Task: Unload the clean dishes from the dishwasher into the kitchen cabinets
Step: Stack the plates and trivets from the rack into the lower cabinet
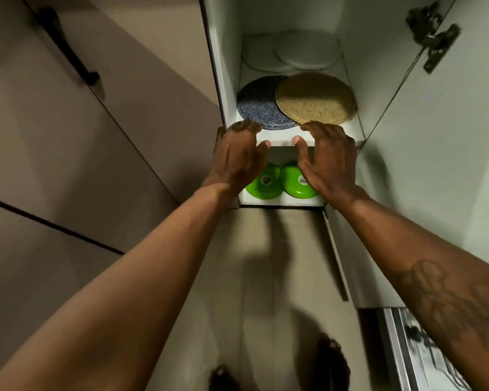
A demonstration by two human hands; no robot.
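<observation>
two bare forearms rise from the lower corners toward an open wall cabinet seen from below. the left hand (pixel 237 153) and right hand (pixel 326 162) meet the front edge of the middle shelf (pixel 280 143), fingers spread and loosely curled over the edge, thumbs beneath it, gripping no dish. behind the hands, on the lowest shelf, sit two green bowls (pixel 280 183), side by side and upside down. above, on the middle shelf, lie a speckled blue plate (pixel 261 107) and, overlapping it, a tan plate (pixel 316 98); on the top shelf, white plates (pixel 302 50) stacked. judged from this, several dishes are already stored and the hands look free for another. the dishwasher is out of view, so what remains is unknown; the blurred hinge (pixel 432 38) and dim lower right corner resist reading.
</observation>
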